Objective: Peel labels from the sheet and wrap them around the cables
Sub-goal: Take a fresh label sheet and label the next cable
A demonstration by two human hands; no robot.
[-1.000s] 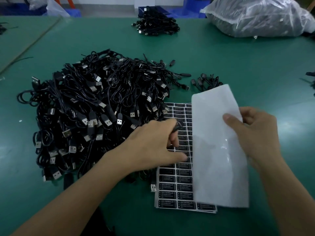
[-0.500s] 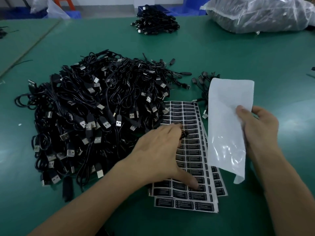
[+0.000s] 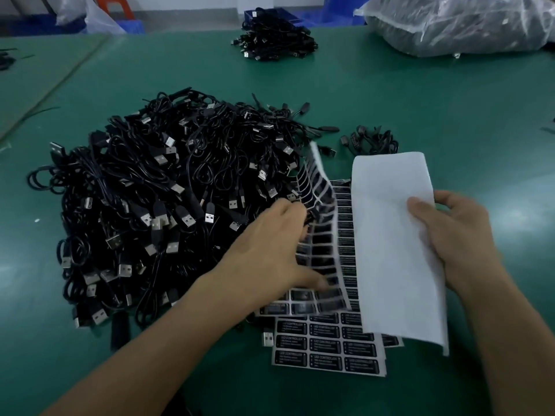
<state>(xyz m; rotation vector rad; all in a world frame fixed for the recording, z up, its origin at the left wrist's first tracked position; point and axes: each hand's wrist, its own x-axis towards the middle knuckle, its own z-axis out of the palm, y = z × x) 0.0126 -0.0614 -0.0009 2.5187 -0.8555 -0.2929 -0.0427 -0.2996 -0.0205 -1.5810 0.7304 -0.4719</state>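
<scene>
Two hands (image 3: pixel 267 253); three cable heaps (image 3: pixel 168 205); several label sheets (image 3: pixel 327 352); one white sheet (image 3: pixel 396 250); two plastic bags (image 3: pixel 456 22).

Cable pile (image 3: pixel 156 205): black plastic jackets, smooth, slight sheen.
USB plugs (image 3: pixel 188 220) within pile: bright metal shells, black moulded plastic bodies.
Label sheet (image 3: pixel 318 241), curled up at right edge of pile: glossy black labels on pale backing, reflective.
Flat label sheets (image 3: pixel 327 352), right of pile on near side: same black gloss, white print.
White sheet (image 3: pixel 390 235), further right of pile: paper, smooth, faint sheen.
Table surface (image 3: pixel 390 109) under pile: green mat, smooth, mostly matt, soft glare patches.
Bag (image 3: pixel 456 22), beyond pile to far right: clear plastic film, crinkled, shiny.
</scene>
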